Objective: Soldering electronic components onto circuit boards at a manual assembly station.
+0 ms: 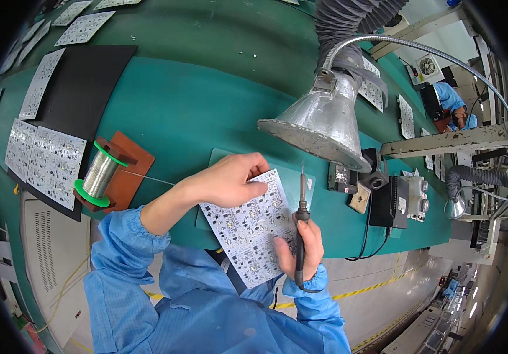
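Left grip (224,184) grasps the white circuit board (253,231) by its far edge; right grip (309,251) clasps a soldering iron (302,216), thumb over the board.

Solder spool (102,175)'s sitting left of the circuit board (245,227), soldering iron (302,215)'s standing right, extraction hood (323,117)'s hanging beyond!

A green worktop (201,100) sweeps from nine o'clock through twelve to three, with a pale vented cabinet (68,289) beneath it at eight. A thick grey hose (348,23) hangs at one o'clock. At two stands a white fan unit (427,66); just before three, a worn metal beam (451,140) crosses. Toward five, yellow tape (354,294) marks the light floor (384,277), and bright reflections glint at four.
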Tool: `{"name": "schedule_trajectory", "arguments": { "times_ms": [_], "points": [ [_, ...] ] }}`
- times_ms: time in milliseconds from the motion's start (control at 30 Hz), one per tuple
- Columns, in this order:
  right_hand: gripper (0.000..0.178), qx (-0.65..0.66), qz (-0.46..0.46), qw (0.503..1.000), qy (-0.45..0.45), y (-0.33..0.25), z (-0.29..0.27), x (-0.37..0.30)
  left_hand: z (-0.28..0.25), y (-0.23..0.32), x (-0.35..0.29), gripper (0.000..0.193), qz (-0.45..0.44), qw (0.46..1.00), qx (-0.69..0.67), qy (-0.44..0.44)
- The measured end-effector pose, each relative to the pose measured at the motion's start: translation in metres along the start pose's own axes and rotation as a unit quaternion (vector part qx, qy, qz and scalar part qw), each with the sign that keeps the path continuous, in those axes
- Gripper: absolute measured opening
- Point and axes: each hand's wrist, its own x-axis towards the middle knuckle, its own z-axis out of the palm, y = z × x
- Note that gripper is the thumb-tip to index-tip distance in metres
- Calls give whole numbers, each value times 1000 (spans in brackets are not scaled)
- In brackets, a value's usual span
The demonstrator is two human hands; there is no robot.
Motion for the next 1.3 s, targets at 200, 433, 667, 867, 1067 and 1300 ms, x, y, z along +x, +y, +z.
{"name": "schedule_trajectory", "arguments": {
  "times_ms": [200, 433, 667, 867, 1067, 1300],
  "points": [
    [48, 0, -15, 999, 33, -5, -6, 5, -4, -11, 7, 30, -41, 981, -180, -50],
    [31, 89, -44, 994, 42, -8, -21, 28, -4, -18, 8, 30, -34, 977, -210, -33],
    [27, 73, -53, 995, 46, -8, -9, 42, -2, -15, 8, 29, -30, 977, -208, -26],
    [25, 86, -36, 995, 47, -9, -5, 44, -2, -15, 7, 27, -36, 980, -194, -20],
    [25, 93, -24, 993, 71, -6, -5, 41, -3, -11, 7, 27, -39, 979, -200, -24],
    [26, 97, -25, 993, 55, -6, -4, 42, -2, -16, 8, 28, -35, 978, -206, -28]
  ]
}}
